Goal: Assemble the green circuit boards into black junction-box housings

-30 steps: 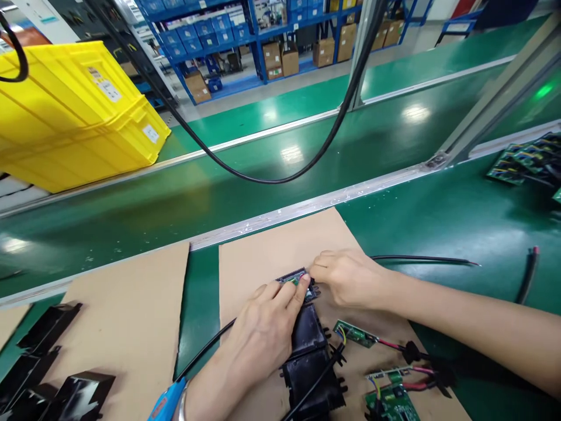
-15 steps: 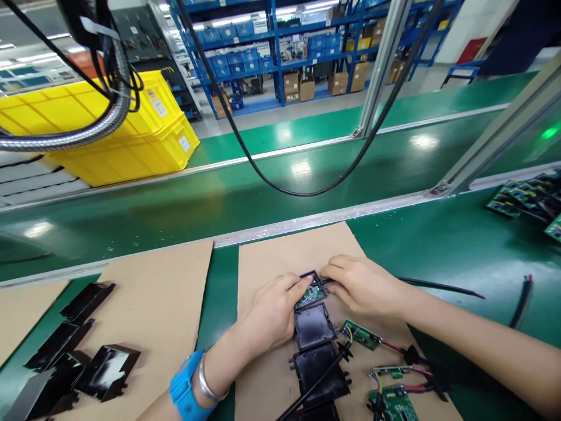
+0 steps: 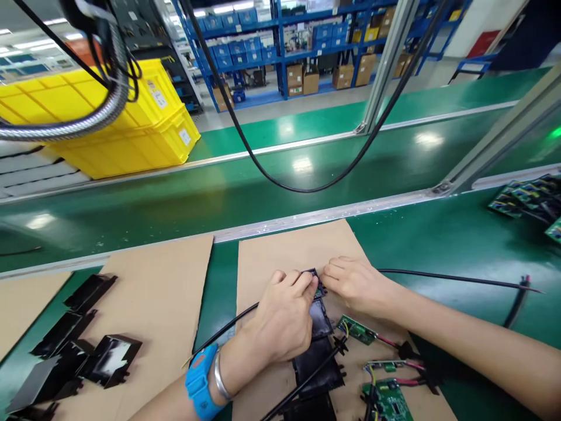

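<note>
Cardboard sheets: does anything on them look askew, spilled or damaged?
Nothing looks clearly spilled or broken. The jumbled black cases at left lie at mixed angles, unlike the row of cases by the left hand. One jumbled open case has a whitish patch inside, odd against the black; residue or glare, I cannot tell.

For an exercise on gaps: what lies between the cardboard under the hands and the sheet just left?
In the head view, green bench, crossed by a black cable and the left arm with its blue wristband.
</note>
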The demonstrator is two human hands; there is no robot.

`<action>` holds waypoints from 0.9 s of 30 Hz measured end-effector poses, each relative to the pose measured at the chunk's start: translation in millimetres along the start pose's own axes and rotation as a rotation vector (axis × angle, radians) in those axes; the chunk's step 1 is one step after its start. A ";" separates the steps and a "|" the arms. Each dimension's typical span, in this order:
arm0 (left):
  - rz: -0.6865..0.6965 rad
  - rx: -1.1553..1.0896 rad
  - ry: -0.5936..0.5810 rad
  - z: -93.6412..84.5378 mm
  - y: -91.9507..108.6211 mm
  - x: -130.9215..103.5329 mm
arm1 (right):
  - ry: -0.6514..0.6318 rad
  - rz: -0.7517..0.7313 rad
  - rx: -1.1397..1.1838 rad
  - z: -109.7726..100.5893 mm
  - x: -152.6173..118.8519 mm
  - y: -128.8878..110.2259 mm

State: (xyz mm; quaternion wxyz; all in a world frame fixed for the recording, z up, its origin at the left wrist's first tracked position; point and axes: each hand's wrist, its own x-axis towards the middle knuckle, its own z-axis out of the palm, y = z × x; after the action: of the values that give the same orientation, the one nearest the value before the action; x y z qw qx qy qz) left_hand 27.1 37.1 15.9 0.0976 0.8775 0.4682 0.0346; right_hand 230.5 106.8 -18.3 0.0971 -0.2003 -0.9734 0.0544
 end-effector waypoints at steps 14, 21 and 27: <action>-0.301 -0.458 0.250 9.6 -50.6 -30.3 | 0.135 0.223 0.235 -22.6 20.8 -14.1; -0.275 -0.455 0.213 9.1 -49.0 -26.3 | -0.232 0.262 0.132 -22.0 86.6 -16.0; -0.264 -0.421 0.178 8.4 -49.1 -26.2 | -0.324 0.224 0.156 -16.8 107.0 -4.2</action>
State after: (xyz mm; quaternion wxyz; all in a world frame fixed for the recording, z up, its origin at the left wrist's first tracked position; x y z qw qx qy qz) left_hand -26.3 40.9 -1.6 0.2404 0.7627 0.5679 0.1952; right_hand 136.1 146.9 16.6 -0.0518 -0.2878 -0.9407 0.1717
